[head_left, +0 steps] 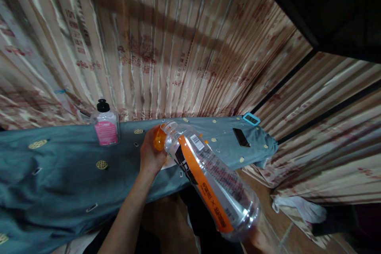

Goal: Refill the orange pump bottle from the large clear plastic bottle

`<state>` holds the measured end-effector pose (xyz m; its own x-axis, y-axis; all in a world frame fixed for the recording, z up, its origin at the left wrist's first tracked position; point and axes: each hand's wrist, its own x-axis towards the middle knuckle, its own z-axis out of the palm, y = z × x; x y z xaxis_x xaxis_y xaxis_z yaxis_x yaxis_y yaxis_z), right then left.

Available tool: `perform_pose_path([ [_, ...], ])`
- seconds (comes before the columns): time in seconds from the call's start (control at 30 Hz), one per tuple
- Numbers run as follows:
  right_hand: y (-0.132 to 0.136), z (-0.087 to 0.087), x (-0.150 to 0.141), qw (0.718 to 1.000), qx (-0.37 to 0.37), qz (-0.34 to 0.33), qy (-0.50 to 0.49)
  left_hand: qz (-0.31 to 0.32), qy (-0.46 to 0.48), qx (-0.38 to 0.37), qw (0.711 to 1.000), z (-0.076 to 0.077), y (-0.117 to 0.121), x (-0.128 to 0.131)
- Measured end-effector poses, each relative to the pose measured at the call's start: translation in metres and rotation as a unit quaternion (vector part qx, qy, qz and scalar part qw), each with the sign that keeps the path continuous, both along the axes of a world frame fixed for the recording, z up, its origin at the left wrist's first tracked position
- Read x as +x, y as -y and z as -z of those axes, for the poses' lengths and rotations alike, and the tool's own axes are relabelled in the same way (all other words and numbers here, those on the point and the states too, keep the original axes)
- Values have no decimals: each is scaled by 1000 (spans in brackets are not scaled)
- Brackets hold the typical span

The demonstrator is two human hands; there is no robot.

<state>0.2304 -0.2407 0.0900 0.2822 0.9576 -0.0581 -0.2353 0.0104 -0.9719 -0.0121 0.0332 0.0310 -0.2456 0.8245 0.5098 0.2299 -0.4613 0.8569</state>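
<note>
A large clear plastic bottle [205, 174] with an orange and black label slants across the middle, mouth up to the left and base down to the right. My right hand [257, 234] is behind the base and holds it; its fingers are mostly hidden by the bottle. My left hand [151, 152] is closed around a small orange see-through object [160, 138], right at the bottle's mouth. The exact kind of this orange object is not clear. Small orange bits [204, 139] show beside the bottle's upper edge.
A pump-less clear bottle [106, 127] with a pink label and black cap stands on the blue-green patterned cloth [68, 166]. To the right lie a dark phone [241, 137] and a blue-framed digital clock [251, 118]. Pleated curtains [166, 47] hang behind; a white bag [300, 208] lies on the floor.
</note>
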Motion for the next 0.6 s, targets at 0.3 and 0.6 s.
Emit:
perform_pose_path([
  [0.3,-3,27,-6,985,-66,-51,-151,17,-52,-8,998,-10,4,-8],
  [0.6,-27,42,-16,966,-72,-83,-233,-12,-102,2,995,0,-4,-19],
])
